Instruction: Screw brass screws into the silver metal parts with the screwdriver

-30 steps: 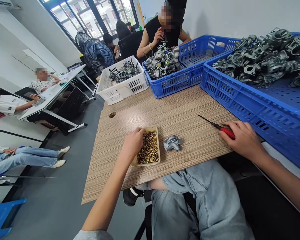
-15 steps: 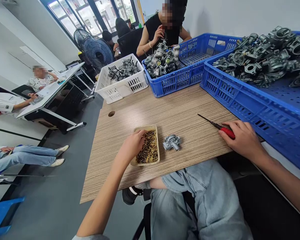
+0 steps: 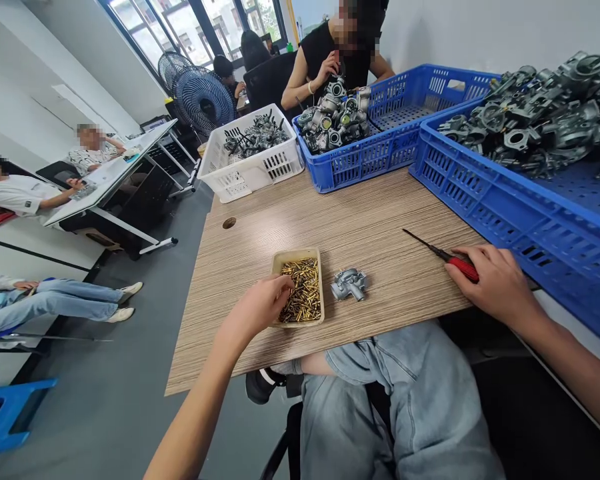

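My left hand (image 3: 258,305) is over the left side of a small cream tray (image 3: 322,283), fingertips bent together among small brass screw-like pieces (image 3: 305,287). Whatever lies between those fingertips is too small to make out. Right of the tray sits a grey metal carburetor body (image 3: 350,285), touched by neither hand. At the table's right side my right hand (image 3: 500,283) rests with its fingers around the red handle of a screwdriver (image 3: 463,267). The dark shaft points to the upper left, lying along the tabletop.
Blue crates (image 3: 495,193) of metal carburetors line the right and back of the wooden table (image 3: 290,213). Beside them stands a white basket (image 3: 253,185) of metal parts. A co-worker (image 3: 307,63) sits behind, near a fan (image 3: 204,100). Other people sit at left.
My left hand has drawn back slightly toward the tray's left edge, uncovering more brass pieces. My right hand stays on the screwdriver. The whole view has shifted slightly.
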Motion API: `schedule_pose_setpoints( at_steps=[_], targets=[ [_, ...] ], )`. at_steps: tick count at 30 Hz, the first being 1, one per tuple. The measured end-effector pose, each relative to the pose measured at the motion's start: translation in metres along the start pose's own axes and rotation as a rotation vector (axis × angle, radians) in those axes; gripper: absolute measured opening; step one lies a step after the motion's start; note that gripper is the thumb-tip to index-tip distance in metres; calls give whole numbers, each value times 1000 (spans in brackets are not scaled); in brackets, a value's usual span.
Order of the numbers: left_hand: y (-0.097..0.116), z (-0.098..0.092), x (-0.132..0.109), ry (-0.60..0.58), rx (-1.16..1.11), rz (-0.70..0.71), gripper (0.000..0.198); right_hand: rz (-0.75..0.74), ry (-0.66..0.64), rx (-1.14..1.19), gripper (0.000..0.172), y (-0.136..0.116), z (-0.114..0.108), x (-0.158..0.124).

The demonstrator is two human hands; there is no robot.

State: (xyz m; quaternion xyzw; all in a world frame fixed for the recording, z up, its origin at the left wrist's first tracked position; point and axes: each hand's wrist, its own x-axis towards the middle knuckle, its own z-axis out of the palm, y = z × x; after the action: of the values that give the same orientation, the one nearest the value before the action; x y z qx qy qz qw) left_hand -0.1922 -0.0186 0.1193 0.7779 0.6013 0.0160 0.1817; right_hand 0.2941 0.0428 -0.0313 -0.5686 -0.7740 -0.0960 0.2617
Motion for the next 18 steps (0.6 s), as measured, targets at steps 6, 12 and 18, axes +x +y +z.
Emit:
schedule_pose_setpoints(
  at_steps=[6, 12, 18],
  targets=[
    [7, -9, -11, -10, -31, -29, 26, 39, -20, -16, 41, -2, -2, -1],
    [10, -16, -15, -104, 52, -125, 21, 54, -37, -3, 41, 1, 0, -2],
    [17, -8, -11, -231, 138, -164, 21, 22, -4, 2, 41, -3, -2, 0]
  ],
)
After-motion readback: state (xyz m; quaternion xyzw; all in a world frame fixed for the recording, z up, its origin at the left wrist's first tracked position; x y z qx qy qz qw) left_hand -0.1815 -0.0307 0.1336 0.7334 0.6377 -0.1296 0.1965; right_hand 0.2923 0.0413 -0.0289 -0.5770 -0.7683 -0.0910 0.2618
